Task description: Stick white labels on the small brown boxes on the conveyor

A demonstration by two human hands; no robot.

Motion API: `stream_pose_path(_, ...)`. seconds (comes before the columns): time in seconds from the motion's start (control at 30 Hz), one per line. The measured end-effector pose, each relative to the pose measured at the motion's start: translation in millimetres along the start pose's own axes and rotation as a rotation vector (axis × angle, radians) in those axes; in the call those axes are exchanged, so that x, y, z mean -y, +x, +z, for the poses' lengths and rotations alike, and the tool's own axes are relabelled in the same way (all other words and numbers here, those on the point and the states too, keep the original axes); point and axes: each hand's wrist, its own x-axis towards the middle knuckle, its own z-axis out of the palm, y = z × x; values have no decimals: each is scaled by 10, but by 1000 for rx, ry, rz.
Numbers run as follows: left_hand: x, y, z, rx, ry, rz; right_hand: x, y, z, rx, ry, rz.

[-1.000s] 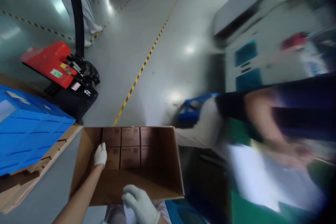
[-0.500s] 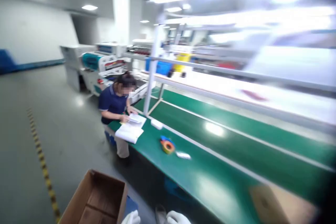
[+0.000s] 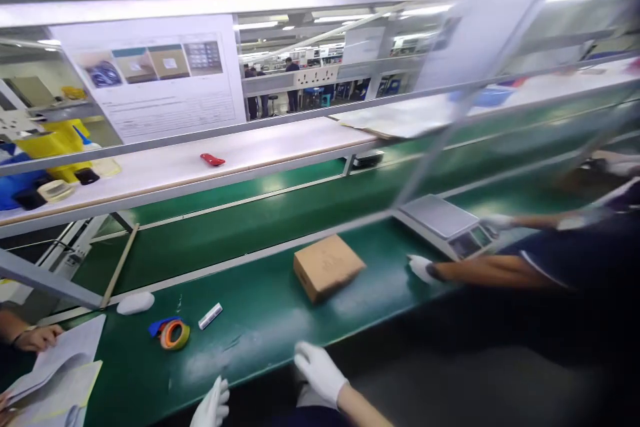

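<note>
My left hand (image 3: 213, 403), in a white glove, is at the bottom of the view by the near edge of the green bench (image 3: 260, 333). Its fingers are apart and nothing is in it. Further right, my right hand (image 3: 320, 372), gloved too, hangs loosely open at the bench edge, holding nothing. The closed cardboard box (image 3: 330, 267) lies on the bench beyond it, apart from it. A tape roll (image 3: 175, 335) with a blue part behind it and a small white tube-like item (image 3: 210, 315) lie beyond my left hand.
At right, a co-worker's gloved hands (image 3: 423, 268) are beside a weighing scale (image 3: 440, 217). Another person's hand (image 3: 37, 339) touches papers (image 3: 70, 353) at left. A shelf (image 3: 280, 147) with a red item (image 3: 213, 159) spans above the bench. A white item (image 3: 135, 303) lies at left.
My view has swung right from the aisle to face the bench. The open carton has left the view; the scale and co-worker at right have come in. Both my hands now show more fully.
</note>
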Motion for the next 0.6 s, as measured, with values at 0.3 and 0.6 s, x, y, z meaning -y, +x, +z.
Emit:
stream_pose_path(0.3, -895, 862, -33, -295, 150, 206, -696, 2408, -1783, -223, -506, 40)
stream_pose_path(0.6, -556, 1616, -1093, -394, 452, -42, -569, 2569, -1368, -143, -706, 259)
